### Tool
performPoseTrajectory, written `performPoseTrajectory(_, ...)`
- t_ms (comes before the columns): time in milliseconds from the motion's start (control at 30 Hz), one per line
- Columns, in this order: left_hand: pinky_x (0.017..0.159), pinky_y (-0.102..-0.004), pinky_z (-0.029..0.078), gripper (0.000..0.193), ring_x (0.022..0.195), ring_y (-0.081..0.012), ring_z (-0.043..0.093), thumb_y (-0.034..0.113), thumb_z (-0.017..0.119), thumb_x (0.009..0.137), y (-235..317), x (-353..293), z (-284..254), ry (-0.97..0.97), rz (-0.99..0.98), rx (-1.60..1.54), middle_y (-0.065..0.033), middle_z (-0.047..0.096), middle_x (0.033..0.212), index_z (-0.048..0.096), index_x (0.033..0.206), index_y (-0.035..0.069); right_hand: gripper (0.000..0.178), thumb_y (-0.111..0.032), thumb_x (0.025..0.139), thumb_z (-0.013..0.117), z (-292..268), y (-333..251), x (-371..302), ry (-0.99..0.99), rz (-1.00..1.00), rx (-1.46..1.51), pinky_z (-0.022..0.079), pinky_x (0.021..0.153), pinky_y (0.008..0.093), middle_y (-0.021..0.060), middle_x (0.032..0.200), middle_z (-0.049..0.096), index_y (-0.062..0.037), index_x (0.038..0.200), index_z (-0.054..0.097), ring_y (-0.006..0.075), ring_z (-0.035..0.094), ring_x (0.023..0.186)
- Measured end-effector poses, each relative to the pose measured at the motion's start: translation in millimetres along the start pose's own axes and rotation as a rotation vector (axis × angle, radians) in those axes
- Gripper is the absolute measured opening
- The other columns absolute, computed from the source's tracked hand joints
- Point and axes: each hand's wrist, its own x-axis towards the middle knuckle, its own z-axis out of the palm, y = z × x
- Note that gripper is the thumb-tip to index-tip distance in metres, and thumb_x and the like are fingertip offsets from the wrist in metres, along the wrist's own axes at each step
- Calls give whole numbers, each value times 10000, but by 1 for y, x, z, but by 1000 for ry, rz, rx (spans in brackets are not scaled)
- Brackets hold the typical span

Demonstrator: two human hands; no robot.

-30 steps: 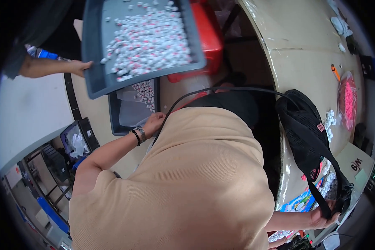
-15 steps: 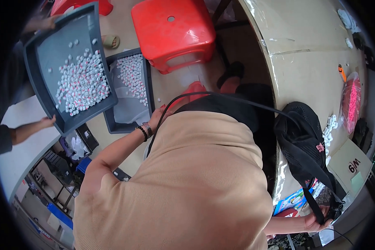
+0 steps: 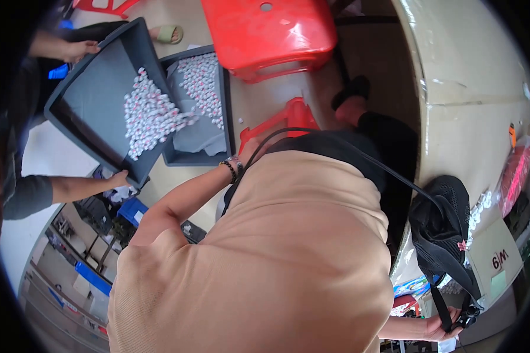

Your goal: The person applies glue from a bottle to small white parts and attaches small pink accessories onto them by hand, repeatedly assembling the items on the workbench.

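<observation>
Down at the right, my right hand (image 3: 443, 325) is closed on a strap of a black mesh backpack (image 3: 439, 212). The bag lies along the near edge of the table. My left hand (image 3: 250, 150), with bracelets at the wrist, is low beside my hip, next to a red plastic stool (image 3: 285, 115); its fingers are mostly hidden. At the left, a person's two hands hold a dark grey tray (image 3: 94, 97) tilted. Small white pieces with pink marks (image 3: 150, 115) are bunched toward its lower corner, some passing over the rim above a second grey tray (image 3: 227, 106).
A larger red stool (image 3: 271, 38) stands ahead. On the brown table (image 3: 465, 65) are a pink package (image 3: 515, 176), an orange cutter (image 3: 512, 135), white pieces (image 3: 480, 209) and a cardboard box (image 3: 494, 253). A black cable (image 3: 365, 148) crosses before my waist. Blue bins (image 3: 132, 210) sit at the lower left.
The other person has tipped the upper tray, and its white pieces have slid toward the second tray. My view has shifted, and my right hand still holds the strap.
</observation>
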Motion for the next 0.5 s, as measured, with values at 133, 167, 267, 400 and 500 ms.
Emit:
performPoseTrajectory(133, 658, -383, 487, 267, 706, -254, 634, 239, 558, 847, 32, -12, -10, -15, 60, 115, -187, 640, 768, 637, 892, -12, 316, -27, 724, 685, 7, -2, 6, -9, -14, -35, 247, 596, 305, 56, 754, 312, 24, 918, 440, 149, 339, 630)
performPoseTrajectory(167, 625, -377, 491, 261, 675, -242, 628, 237, 568, 838, 45, -18, -15, -23, -57, 77, -170, 633, 742, 637, 879, -11, 311, -29, 726, 685, 7, -2, 9, -12, -21, -40, 245, 594, 304, 57, 756, 311, 25, 913, 443, 147, 334, 628)
performPoseTrajectory(267, 557, -349, 491, 246, 619, -217, 614, 227, 581, 820, 31, -23, -25, -14, -259, -45, -133, 619, 699, 631, 847, -12, 269, -19, 731, 675, 28, 19, 3, -65, -124, -77, 240, 592, 311, 62, 760, 312, 26, 891, 464, 151, 339, 627)
performPoseTrajectory(400, 413, -282, 393, 323, 494, -136, 499, 97, 603, 804, -18, -15, -47, 9, -418, -33, -35, 530, 635, 506, 1108, 49, 247, -43, 757, 669, 10, 10, 13, -54, -59, -80, 236, 582, 295, 64, 755, 323, 34, 878, 467, 148, 343, 633)
performPoseTrajectory(500, 376, -303, 388, 385, 460, -144, 471, 93, 585, 790, -71, 2, -73, -95, -615, 0, -44, 492, 608, 419, 1136, 59, 285, -109, 781, 682, 36, 31, 4, -318, -132, -289, 369, 622, 287, 108, 888, 444, 7, 986, 521, 176, 464, 746)
